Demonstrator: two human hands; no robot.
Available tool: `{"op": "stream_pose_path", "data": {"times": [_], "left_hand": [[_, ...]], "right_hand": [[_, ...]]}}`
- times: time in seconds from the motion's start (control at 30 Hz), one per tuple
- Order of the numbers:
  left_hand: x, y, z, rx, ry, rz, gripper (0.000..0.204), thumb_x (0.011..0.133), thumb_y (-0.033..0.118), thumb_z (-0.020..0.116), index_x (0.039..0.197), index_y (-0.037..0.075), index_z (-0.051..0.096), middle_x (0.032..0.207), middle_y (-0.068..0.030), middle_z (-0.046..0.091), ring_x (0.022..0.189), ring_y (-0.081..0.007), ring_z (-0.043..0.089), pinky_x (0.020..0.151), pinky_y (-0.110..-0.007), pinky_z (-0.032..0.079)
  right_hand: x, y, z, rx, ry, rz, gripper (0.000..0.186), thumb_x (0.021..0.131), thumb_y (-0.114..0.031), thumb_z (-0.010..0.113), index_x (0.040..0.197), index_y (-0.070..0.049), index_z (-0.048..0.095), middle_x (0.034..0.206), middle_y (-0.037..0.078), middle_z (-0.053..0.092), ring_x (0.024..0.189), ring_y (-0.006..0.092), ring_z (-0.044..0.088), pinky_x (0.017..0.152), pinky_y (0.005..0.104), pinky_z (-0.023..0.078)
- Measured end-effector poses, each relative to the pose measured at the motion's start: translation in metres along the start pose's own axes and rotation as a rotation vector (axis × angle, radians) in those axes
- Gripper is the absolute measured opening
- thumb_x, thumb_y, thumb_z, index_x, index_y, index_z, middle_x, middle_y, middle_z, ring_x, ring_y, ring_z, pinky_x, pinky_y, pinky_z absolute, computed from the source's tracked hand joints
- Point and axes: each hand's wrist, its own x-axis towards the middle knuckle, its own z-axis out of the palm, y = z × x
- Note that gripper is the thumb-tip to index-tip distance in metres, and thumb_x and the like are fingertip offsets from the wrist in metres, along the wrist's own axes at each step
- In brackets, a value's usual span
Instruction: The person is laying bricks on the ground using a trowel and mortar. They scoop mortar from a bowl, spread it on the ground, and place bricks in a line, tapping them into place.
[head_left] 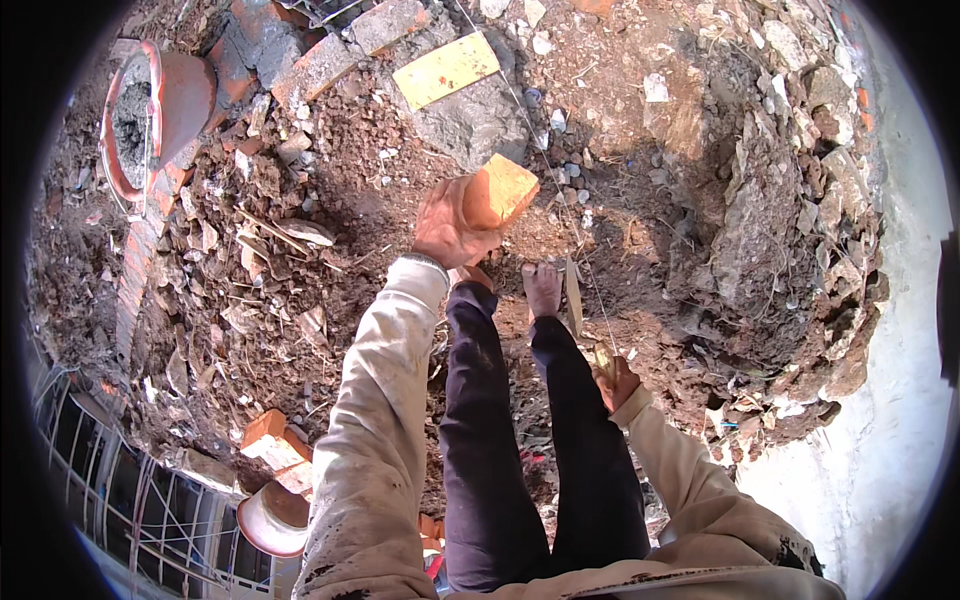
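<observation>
My left hand point(450, 225) grips an orange brick point(505, 190) in the middle of the view, above my bare feet point(542, 292). Lower right, my right hand point(617, 385) is closed round a yellowish object point(606, 360), too small to identify. A narrow, pale flat piece point(573, 295) stands just beside my right foot. A thin white string point(512, 95) runs from the top of the view down toward my right hand. Beyond the brick in my left hand, a pale yellow brick point(447, 70) lies at a grey mortar patch point(465, 125).
Uneven soil and rubble point(730, 200) surround my feet. An orange pan of wet mortar point(160, 120) sits upper left near laid bricks point(312, 65). Loose bricks point(268, 440) and another pan point(272, 520) are lower left, beside a drop with metal bars point(110, 480). A white surface point(880, 400) borders the right.
</observation>
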Motion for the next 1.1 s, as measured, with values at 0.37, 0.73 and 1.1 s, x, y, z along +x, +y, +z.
{"op": "stream_pose_path", "data": {"times": [0.37,0.73,1.1], "left_hand": [[0.097,-0.043,-0.002,0.236,0.227,0.123,0.087,0.055,0.015,0.074,0.134,0.006,0.038,0.127,-0.018,0.043,0.118,-0.0375,0.039,0.104,-0.043,0.03],[0.115,-0.041,0.008,0.336,0.168,0.097,0.089,0.057,0.016,0.077,0.137,0.009,0.038,0.131,-0.0151,0.041,0.121,-0.0359,0.038,0.105,-0.044,0.03],[0.123,-0.05,0.011,0.228,0.151,0.08,0.087,0.058,0.013,0.076,0.137,0.012,0.038,0.129,-0.0143,0.04,0.12,-0.0361,0.037,0.104,-0.044,0.031]], "right_hand": [[-0.005,-0.05,-0.004,-0.167,-0.083,0.142,0.038,0.086,-0.038,0.058,0.099,-0.005,0.045,0.071,0.026,0.06,0.072,0.0464,0.06,0.057,0.05,0.047],[0.001,-0.042,-0.004,-0.207,-0.055,0.132,0.038,0.086,-0.039,0.058,0.101,-0.007,0.045,0.07,0.025,0.061,0.072,0.0465,0.06,0.055,0.0508,0.047],[0.02,-0.071,-0.002,-0.24,-0.088,0.039,0.031,0.088,-0.032,0.056,0.095,-0.005,0.044,0.075,0.021,0.059,0.066,0.044,0.059,0.054,0.0466,0.047]]}}
